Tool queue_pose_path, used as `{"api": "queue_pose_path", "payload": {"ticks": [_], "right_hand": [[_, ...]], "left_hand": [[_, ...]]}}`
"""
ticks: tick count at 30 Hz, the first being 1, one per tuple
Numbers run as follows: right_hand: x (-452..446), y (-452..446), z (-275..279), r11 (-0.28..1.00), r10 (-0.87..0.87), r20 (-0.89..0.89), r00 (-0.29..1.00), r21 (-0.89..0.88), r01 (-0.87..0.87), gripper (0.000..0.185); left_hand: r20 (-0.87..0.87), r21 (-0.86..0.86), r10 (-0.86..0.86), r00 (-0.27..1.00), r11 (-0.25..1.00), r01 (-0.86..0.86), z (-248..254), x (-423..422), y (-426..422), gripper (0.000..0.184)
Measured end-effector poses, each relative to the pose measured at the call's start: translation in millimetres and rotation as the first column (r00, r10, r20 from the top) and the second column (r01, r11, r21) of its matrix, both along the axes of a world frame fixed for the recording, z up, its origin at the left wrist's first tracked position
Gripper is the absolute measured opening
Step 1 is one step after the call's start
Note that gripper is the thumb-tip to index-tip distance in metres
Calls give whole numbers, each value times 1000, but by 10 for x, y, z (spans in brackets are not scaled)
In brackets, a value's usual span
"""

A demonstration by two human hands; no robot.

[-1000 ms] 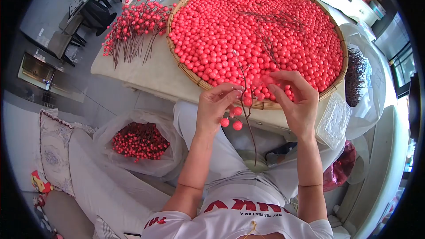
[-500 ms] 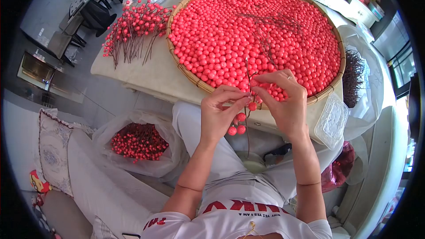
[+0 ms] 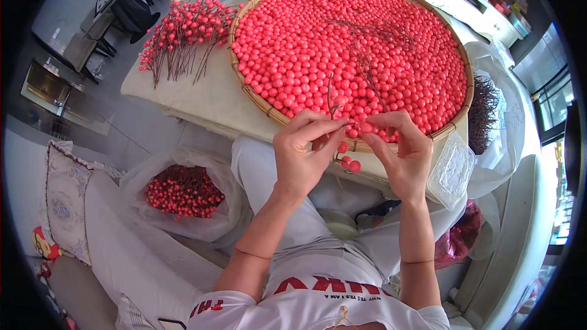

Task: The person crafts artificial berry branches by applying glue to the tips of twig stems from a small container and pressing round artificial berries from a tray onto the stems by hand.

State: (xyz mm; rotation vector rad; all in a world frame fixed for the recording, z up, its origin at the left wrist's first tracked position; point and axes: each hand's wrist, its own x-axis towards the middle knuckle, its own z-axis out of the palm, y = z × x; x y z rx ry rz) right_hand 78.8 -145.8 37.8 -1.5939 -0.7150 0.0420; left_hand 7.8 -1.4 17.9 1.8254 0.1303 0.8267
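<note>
My left hand pinches a brown artificial berry stem at the near rim of a round bamboo tray. The stem's upper twigs stick up above my fingers, and several red berries hang from it below. My right hand faces it from the right, with thumb and forefinger closed on a red berry close to a twig tip. Whether that berry is on the twig, I cannot tell. Loose red berries fill the tray.
Bare brown stems lie on the loose berries. Finished-looking berry sprays rest on the table to the left. A plastic bag of berry sprays stands lower left. Dark twigs and a clear plastic box are at right.
The stem in my left hand has turned, so its hanging berries have moved up and to the right. My right hand has lowered slightly, and a red berry now shows between its fingertips.
</note>
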Motion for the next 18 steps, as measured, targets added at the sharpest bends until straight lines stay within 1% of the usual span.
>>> {"api": "queue_pose_path", "payload": {"ticks": [1, 2, 6, 7, 11, 12, 16, 18], "right_hand": [[0, -17, -3, 1000, 0, 47, 999, -19, 1, 21], [-2, -32, -1, 1000, -4, 48, 999, -21, 5, 21], [-18, -46, 22, 1000, -20, -24, 1000, -1, 20, 21], [-24, -47, 24, 1000, -20, -25, 999, -1, 20, 21], [-39, -51, 33, 997, 18, -131, 991, 80, -8, 21], [-38, -52, 28, 997, 19, -131, 991, 79, -8, 21], [-32, -42, -11, 988, 16, -188, 982, 156, 14, 19], [-28, -53, -9, 991, 19, -182, 983, 136, 6, 19]], "left_hand": [[22, 59, 5, 1000, 998, -7, 3, 9, -12, 17], [22, 57, 2, 1000, 998, -3, 2, 14, -25, 17], [26, -34, -72, 997, 997, 73, -2, 19, -55, 19], [25, -35, -72, 997, 997, 73, -6, 21, -60, 19], [52, 23, -73, 996, 997, 72, -31, 42, -79, 23], [52, 22, -72, 996, 997, 71, -29, 47, -85, 23], [127, 171, -87, 988, 983, 65, 6, 58, -102, 22], [123, 191, -92, 988, 979, 67, 10, 65, -98, 22]]}}
